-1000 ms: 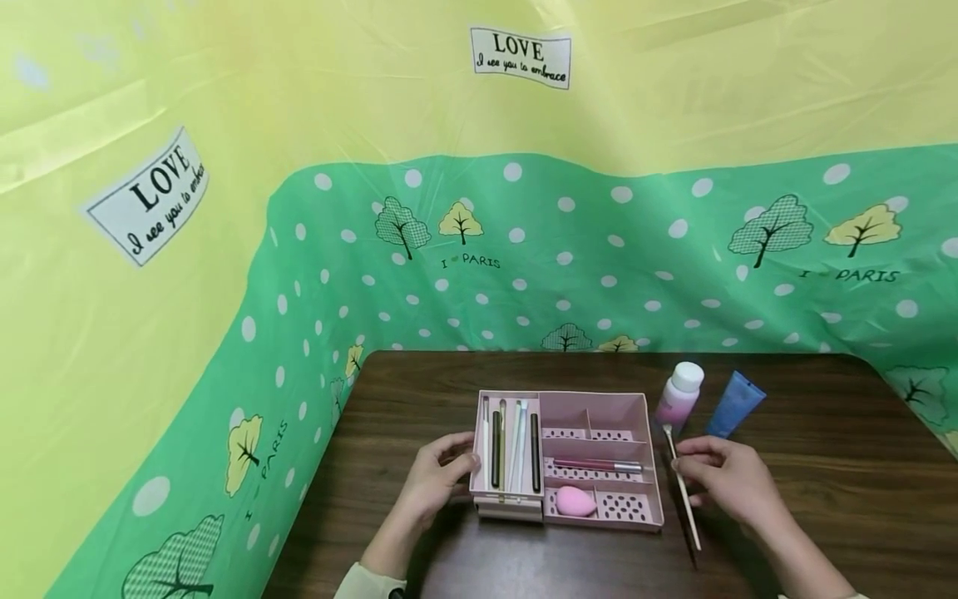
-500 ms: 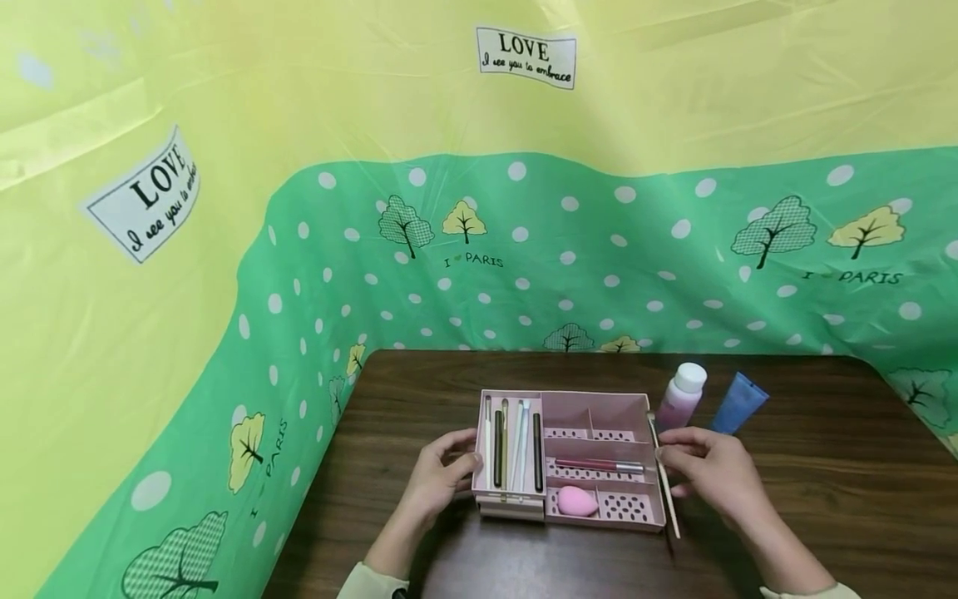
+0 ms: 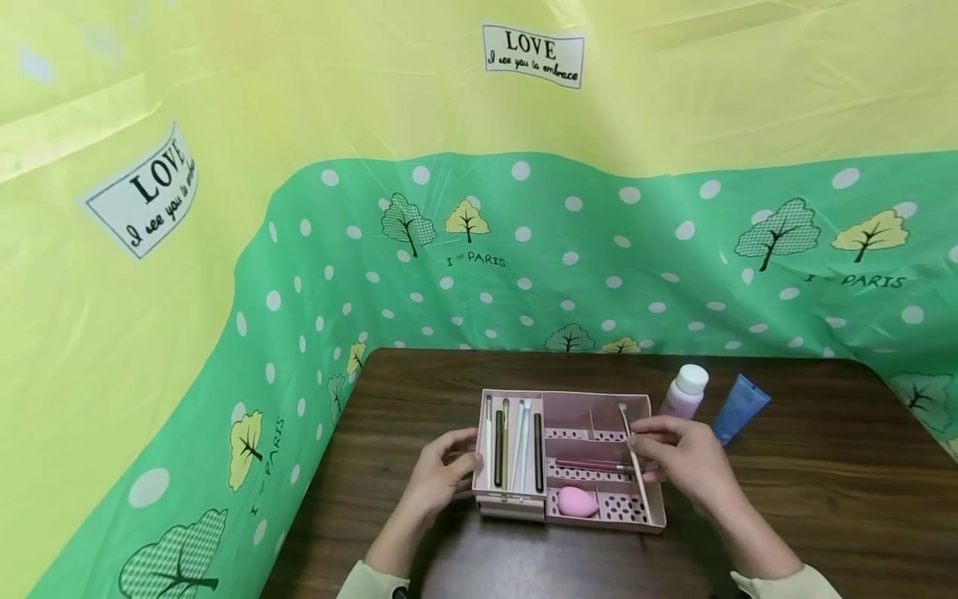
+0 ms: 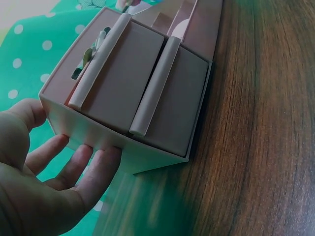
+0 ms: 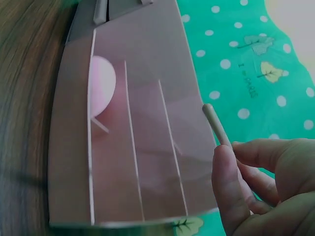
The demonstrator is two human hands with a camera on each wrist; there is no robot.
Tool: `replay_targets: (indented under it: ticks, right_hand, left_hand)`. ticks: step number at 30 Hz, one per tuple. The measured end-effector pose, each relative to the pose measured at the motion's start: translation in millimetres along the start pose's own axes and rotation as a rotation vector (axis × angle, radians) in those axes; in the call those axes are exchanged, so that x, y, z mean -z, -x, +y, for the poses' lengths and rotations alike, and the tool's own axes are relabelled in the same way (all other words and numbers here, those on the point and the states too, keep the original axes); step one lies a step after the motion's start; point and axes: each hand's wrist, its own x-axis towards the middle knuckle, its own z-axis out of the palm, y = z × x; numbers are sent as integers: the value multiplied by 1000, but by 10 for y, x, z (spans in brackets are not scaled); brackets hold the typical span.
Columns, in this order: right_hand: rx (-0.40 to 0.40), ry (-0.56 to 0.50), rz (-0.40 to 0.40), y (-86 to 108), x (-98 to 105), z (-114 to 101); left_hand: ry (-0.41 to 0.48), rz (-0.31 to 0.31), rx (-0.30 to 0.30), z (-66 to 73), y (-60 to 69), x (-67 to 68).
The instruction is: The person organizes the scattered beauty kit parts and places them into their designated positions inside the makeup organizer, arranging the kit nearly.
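Observation:
A pink makeup organizer (image 3: 566, 399) sits on the table. My left hand (image 3: 441, 472) rests against its left side; in the left wrist view the fingertips (image 4: 109, 156) touch the outer wall, with the thumb near the upper edge. Between thumb and fingers my right hand (image 3: 684, 453) pinches a slim makeup brush (image 3: 639, 478), held slanting above the organizer's right-hand compartments. Its near end hangs over the front right part. Several brushes and dark pens lie in the left top tray (image 3: 516, 449). A pink makeup sponge (image 3: 577, 502) and a dark pink tube (image 3: 591, 465) occupy other compartments.
Behind my right hand stand a white-capped bottle (image 3: 684, 393) and a blue tube (image 3: 739, 408). Two drawer fronts (image 4: 123, 73) show in the left wrist view. Past the brown wooden table (image 3: 419, 374) hangs a green and yellow patterned cloth (image 3: 524, 274).
My right hand has carried the brush leftward, from the table right of the organizer to over its right compartments. My left hand stays at the organizer's side.

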Motion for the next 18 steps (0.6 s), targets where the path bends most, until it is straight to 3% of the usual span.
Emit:
replay_targets:
  ticks: [18]
  right_hand:
    - [9,-39,-79,-76,-383,-245]
  left_hand:
    - [2,1,12,18,-8,0]
